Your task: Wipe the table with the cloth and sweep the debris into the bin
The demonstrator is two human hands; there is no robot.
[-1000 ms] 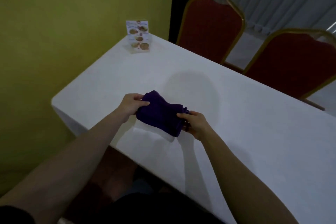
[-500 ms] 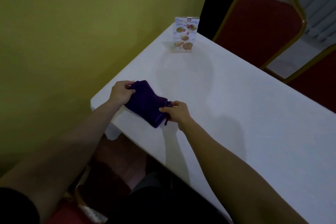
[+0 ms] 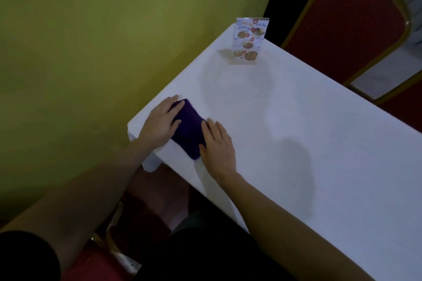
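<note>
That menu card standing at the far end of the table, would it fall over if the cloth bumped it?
Probably. The menu card stands tall on a small clear base, so a nudge high up would likely tip it. It looks thin and light, so a low push might just slide it along the white table.

One purple cloth (image 3: 188,129) is lying on one white surface (image 3: 296,121), two hands are resting there, the left hand (image 3: 161,122) and right hand (image 3: 217,146), one menu stand (image 3: 249,41) is standing, and two red chairs (image 3: 347,27) are showing.
</note>
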